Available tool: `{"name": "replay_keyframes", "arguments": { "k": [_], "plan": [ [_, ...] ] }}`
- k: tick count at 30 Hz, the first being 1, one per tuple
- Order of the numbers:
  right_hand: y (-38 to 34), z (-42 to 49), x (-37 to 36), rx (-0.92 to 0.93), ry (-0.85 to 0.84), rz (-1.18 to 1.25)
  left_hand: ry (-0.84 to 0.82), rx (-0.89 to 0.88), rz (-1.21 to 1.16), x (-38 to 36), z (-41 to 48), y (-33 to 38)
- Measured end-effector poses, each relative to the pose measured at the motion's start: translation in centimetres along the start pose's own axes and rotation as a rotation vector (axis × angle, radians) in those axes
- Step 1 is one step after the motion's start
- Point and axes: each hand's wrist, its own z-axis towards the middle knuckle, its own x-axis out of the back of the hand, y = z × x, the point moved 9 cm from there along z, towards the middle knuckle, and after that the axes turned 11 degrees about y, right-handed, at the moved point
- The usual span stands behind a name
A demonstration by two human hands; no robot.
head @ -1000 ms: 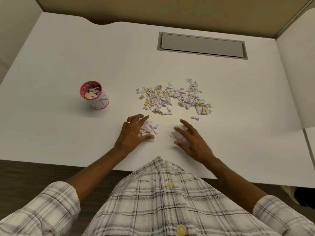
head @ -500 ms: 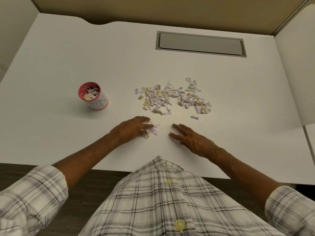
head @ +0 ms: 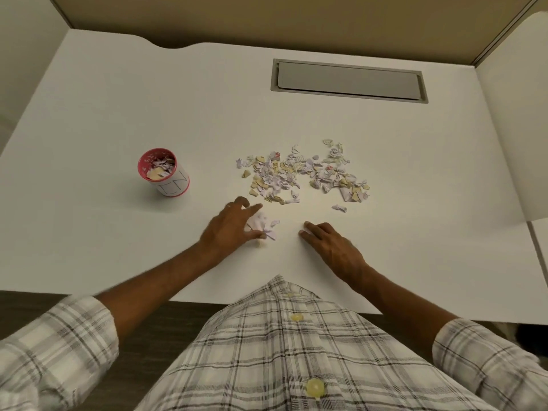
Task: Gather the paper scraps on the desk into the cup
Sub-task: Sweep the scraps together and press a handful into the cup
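Note:
A pink-rimmed white cup (head: 164, 173) stands on the left of the white desk (head: 118, 99), partly filled with scraps. A wide scatter of white, lilac and tan paper scraps (head: 302, 173) lies in the middle of the desk. My left hand (head: 229, 225) curls around a small bunch of scraps (head: 262, 225) near the front, fingers bent over them. My right hand (head: 329, 246) lies flat on the desk to the right of that bunch, fingers together, nothing visible in it. One stray scrap (head: 339, 207) lies apart, below the scatter.
A grey recessed cable hatch (head: 348, 80) sits at the back of the desk. Beige partition walls border the back and right. The desk's front edge runs just above my plaid shirt (head: 281, 345).
My left hand has closed around the small bunch of scraps and shifted slightly left. My right hand has flattened and drawn back, and the scraps under it have gone to the left bunch.

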Motion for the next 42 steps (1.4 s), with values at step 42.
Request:
{"name": "replay_keyframes", "arguments": {
  "k": [42],
  "plan": [
    [0.1,2.7,2.8,-0.247,0.283,0.189,0.686,0.243,-0.381,17.6,-1.0,-8.4]
  ]
}}
